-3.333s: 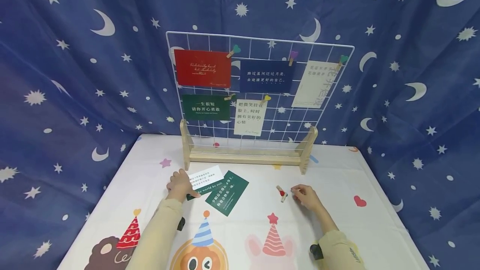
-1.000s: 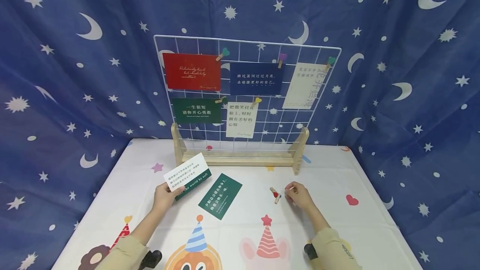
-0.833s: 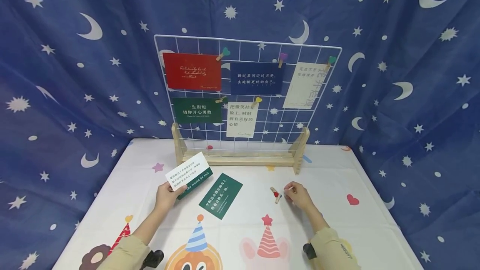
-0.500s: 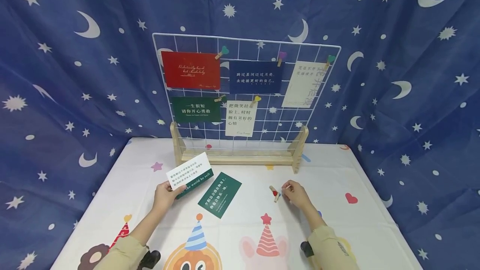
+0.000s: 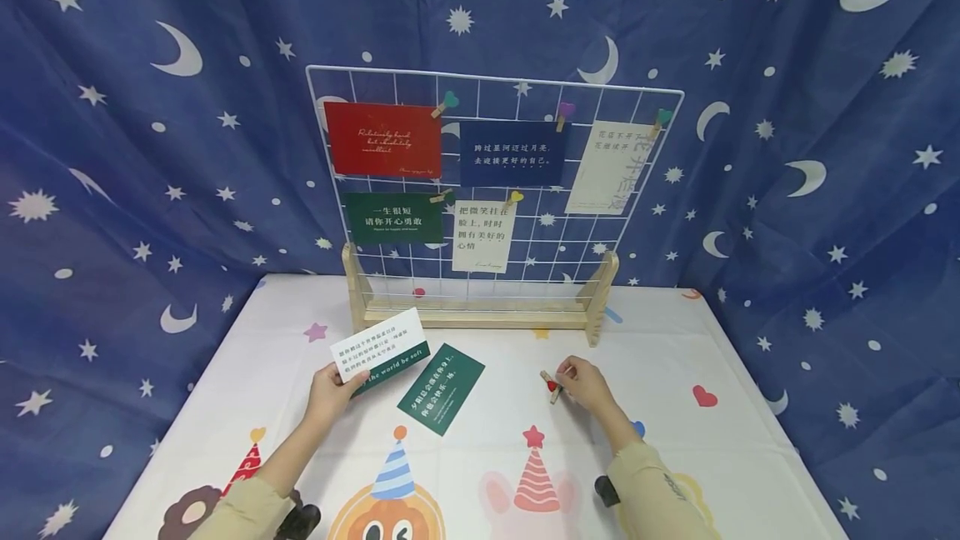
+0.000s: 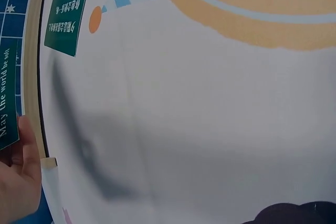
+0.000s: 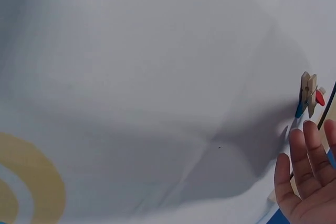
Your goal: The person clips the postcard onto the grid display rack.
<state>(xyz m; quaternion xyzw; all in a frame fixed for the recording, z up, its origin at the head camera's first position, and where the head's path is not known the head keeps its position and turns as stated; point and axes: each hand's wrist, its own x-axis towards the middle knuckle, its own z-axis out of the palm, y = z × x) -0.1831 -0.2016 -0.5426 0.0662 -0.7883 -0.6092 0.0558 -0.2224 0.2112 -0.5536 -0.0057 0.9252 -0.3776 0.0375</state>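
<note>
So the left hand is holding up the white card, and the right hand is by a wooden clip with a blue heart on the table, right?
Not quite: the heart is red, not blue. The head view shows the wooden clip with a red heart lying on the table beside the right hand. The rest holds: the left hand holds up the white card.

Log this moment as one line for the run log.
left hand: holds white card over a green card | right hand: open, by wooden clip on table | another green card: flat
</note>
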